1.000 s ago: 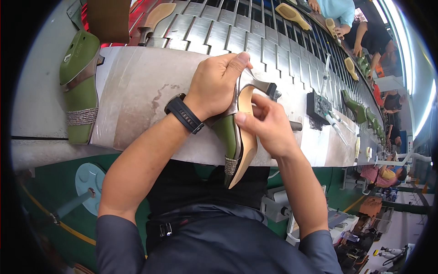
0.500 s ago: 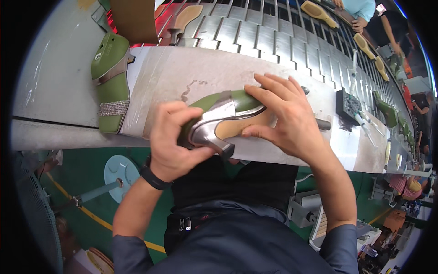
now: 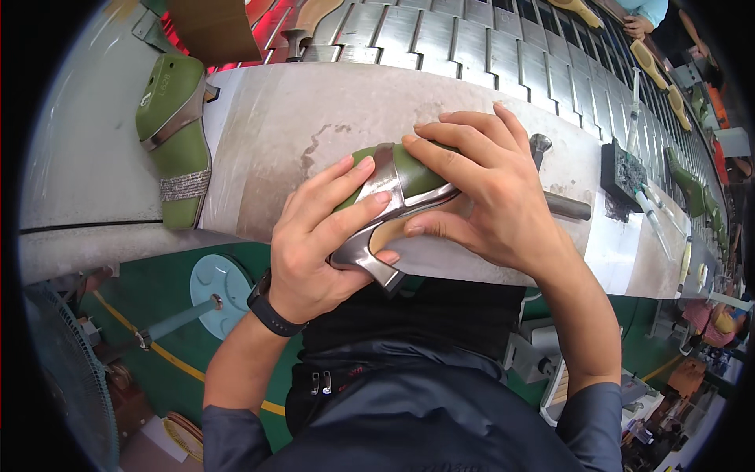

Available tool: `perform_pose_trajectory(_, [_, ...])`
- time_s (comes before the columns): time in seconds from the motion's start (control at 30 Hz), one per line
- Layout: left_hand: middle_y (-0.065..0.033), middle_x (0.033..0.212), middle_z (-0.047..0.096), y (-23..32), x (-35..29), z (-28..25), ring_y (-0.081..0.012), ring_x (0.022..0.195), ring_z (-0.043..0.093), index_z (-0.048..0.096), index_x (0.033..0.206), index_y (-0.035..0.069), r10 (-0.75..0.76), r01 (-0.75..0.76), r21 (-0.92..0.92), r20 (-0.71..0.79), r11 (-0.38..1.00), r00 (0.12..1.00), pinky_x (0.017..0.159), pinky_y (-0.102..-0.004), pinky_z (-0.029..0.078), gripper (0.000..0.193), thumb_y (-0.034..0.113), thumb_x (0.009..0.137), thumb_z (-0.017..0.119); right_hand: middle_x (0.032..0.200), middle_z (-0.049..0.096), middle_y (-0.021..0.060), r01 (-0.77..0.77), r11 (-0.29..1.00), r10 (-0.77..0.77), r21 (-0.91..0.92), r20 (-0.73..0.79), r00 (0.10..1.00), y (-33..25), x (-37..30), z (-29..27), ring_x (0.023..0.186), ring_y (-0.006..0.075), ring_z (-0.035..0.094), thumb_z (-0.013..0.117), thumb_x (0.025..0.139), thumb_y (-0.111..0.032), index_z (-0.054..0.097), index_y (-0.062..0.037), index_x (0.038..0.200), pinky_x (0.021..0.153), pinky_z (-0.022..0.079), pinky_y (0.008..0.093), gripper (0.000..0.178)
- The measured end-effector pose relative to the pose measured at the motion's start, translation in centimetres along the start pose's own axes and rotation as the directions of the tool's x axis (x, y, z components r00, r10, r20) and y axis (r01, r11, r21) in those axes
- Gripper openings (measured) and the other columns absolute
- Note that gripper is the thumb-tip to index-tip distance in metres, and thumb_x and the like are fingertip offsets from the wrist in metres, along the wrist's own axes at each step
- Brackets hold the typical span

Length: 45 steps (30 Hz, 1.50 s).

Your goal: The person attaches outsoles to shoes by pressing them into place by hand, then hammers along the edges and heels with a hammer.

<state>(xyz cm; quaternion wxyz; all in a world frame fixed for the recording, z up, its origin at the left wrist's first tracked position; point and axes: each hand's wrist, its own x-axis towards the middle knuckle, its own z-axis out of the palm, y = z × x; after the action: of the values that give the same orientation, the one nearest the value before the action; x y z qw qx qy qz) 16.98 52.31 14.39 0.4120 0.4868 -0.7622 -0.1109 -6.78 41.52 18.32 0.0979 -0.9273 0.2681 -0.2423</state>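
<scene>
Both hands have shifted a little since half a second ago: the left hand (image 3: 314, 244) now lies flatter over the back of the green shoe (image 3: 393, 185), and the right hand (image 3: 480, 197) has slid closer over its middle. A second before, the shoe stood up on end between the hands; now it lies on its side on the grey worktop (image 3: 267, 134), near the front edge.

The left fingers wrap around the silver heel (image 3: 366, 259) and the back part of the shoe. They hold it tight. The right fingers are spread wide and press down on the green top and the silver strap, with the thumb on the tan sole. So both hands hold the same shoe, which is pinned to the worktop.

It looks like the pressing step is going on: the person seems to push the sole and the upper part together. The next move most likely needs a firm, even push along the edge of the sole, with the heel kept from sliding.

Another green shoe (image 3: 174, 134) lies to the left, well apart. A dark metal post (image 3: 550, 173) lies just behind the right hand. Further right sits a black block (image 3: 625, 175). Behind the worktop runs a belt of metal slats (image 3: 440, 35).
</scene>
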Motion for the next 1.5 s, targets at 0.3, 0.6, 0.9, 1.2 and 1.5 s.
perform_pose_trajectory(0.3, [-0.0188, 0.141, 0.068, -0.4, -0.3, 0.8, -0.0430, 0.129, 0.065, 0.074, 0.127, 0.012, 0.034, -0.034, 0.020, -0.038, 0.999, 0.999, 0.101, -0.0475, 0.053, 0.055, 0.031, 0.079, 0.093, 0.126, 0.071, 0.0064, -0.104, 0.992, 0.099, 0.073, 0.073, 0.992, -0.8, 1.0, -0.8, 0.123, 0.0303, 0.063, 0.092, 0.071, -0.041, 0.075, -0.0108, 0.129, 0.120, 0.031, 0.0631, 0.068])
perform_pose_trajectory(0.6, [-0.0151, 0.137, 0.072, -0.2, -0.4, 1.5, -0.0382, 0.126, 0.068, 0.077, 0.123, 0.014, 0.022, -0.019, 0.032, -0.096, 0.999, 0.995, 0.094, -0.0439, 0.051, 0.051, 0.026, 0.076, 0.092, 0.102, 0.073, 0.0057, -0.246, 0.969, 0.237, 0.008, 0.236, 0.942, -1.6, 3.4, -1.6, 0.107, 0.0300, 0.068, 0.097, 0.064, -0.035, 0.073, -0.0108, 0.115, 0.121, 0.032, 0.0627, 0.061])
perform_pose_trajectory(0.9, [-0.0212, 0.140, 0.068, -0.4, -0.1, 1.3, -0.0437, 0.129, 0.066, 0.070, 0.127, 0.009, 0.063, -0.058, 0.093, -0.057, 0.994, 0.996, 0.103, -0.0495, 0.053, 0.055, 0.030, 0.081, 0.092, 0.136, 0.069, 0.0117, 0.105, 0.994, -0.106, 0.017, 0.107, 0.989, 3.6, 1.6, -2.1, 0.126, 0.0336, 0.063, 0.093, 0.064, -0.052, 0.073, -0.0114, 0.130, 0.115, 0.043, 0.0585, 0.080])
perform_pose_trajectory(1.2, [-0.0235, 0.139, 0.068, -0.8, -0.2, 1.5, -0.0456, 0.127, 0.067, 0.069, 0.127, 0.010, 0.068, -0.064, 0.091, -0.039, 0.994, 0.997, 0.100, -0.0508, 0.053, 0.053, 0.029, 0.083, 0.091, 0.123, 0.072, 0.0091, -0.022, 0.971, -0.013, 0.239, 0.145, 0.989, 4.6, 1.3, -1.6, 0.116, 0.0311, 0.064, 0.096, 0.064, -0.039, 0.073, -0.0121, 0.131, 0.105, 0.049, 0.0471, 0.076])
perform_pose_trajectory(1.5, [-0.0248, 0.139, 0.068, -0.6, -0.2, 1.8, -0.0458, 0.126, 0.067, 0.069, 0.127, 0.010, 0.088, -0.082, 0.112, -0.043, 0.990, 0.995, 0.098, -0.0500, 0.053, 0.052, 0.026, 0.083, 0.090, 0.112, 0.073, 0.0090, -0.235, 0.972, 0.216, 0.019, 0.320, 0.922, 1.5, 3.5, -2.4, 0.115, 0.0308, 0.066, 0.098, 0.064, -0.039, 0.071, -0.0063, 0.112, 0.118, 0.035, 0.0656, 0.064])
